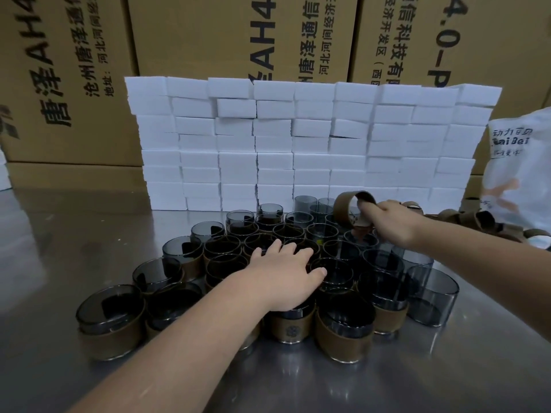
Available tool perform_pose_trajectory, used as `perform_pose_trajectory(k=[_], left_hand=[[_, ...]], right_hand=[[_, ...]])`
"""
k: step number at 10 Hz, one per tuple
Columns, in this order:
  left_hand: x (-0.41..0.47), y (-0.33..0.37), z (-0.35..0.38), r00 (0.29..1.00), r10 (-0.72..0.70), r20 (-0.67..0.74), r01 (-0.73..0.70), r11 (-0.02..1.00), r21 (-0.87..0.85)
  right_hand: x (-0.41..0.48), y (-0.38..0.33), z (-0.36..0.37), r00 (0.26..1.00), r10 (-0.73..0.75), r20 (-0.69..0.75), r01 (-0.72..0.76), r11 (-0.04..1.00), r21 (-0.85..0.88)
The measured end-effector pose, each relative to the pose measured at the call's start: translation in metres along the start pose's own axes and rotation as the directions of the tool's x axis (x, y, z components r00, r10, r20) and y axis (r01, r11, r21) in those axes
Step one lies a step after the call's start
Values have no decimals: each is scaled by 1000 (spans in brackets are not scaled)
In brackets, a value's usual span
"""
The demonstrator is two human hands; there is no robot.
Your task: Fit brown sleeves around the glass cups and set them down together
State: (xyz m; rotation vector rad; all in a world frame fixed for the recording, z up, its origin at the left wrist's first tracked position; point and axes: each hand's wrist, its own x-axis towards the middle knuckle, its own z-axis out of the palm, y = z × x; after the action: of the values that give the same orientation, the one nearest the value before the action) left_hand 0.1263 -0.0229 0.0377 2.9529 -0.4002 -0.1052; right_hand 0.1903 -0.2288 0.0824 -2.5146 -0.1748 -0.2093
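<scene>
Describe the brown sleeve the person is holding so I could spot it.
Find the wall of white blocks on the steel table. In front of its right half, the right hand holds a brown sleeve above the glass cups. It alone is in the air, a ring round no cup.

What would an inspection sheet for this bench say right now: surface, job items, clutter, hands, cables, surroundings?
Surface: shiny metal table, reflective.
Job's things: glass cups packed in one cluster; sleeved cups at the front and left, bare cups on the right side; loose sleeves heaped at the far right.
Clutter: white bag with print at the right edge.
Hands: left hand open, fingers spread over the cup rims; right hand pinches a brown sleeve above the back cups.
Cables: nothing seen.
Surroundings: white blocks stacked in a wall behind the cups; cardboard cartons behind that.
</scene>
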Motion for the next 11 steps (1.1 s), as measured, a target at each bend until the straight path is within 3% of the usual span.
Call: perform_pose_trajectory(k=[1, 4, 5, 7, 8, 9, 10, 11], left_hand=[[0, 0, 0, 1000, 3, 1, -3, 1000, -2], [1, 0, 0, 1000, 2, -6, -2, 1000, 5], [1, 0, 1, 1000, -2, -4, 2, 1000, 7], [-1, 2, -1, 1000, 7, -3, -7, 1000, -2], [-2, 2, -2, 1000, 6, 1, -6, 1000, -7], [-3, 2, -3, 1000, 1, -4, -1, 999, -35], [-4, 2, -7, 998, 8, -65, -17, 991, -131], [-7, 7, -21, 952, 57, -301, -149, 943, -296]], right_hand=[[4, 0, 11, 995, 33, 98, -26, 997, -78], [7, -5, 21, 985, 1, 170, 44, 964, -263], [6, -12, 23, 988, 5, 153, 40, 956, -292], [14, -8, 19, 990, -88, -109, 33, 904, -426], [13, -11, 10, 928, -126, -352, 0, 941, -338], [3, -29, -5, 822, 41, -568, 19, 995, 99], [-12, -48, -7, 835, 247, -491, 46, 858, 511], [-37, -63, 5, 871, 392, -295, 26, 564, 825]])
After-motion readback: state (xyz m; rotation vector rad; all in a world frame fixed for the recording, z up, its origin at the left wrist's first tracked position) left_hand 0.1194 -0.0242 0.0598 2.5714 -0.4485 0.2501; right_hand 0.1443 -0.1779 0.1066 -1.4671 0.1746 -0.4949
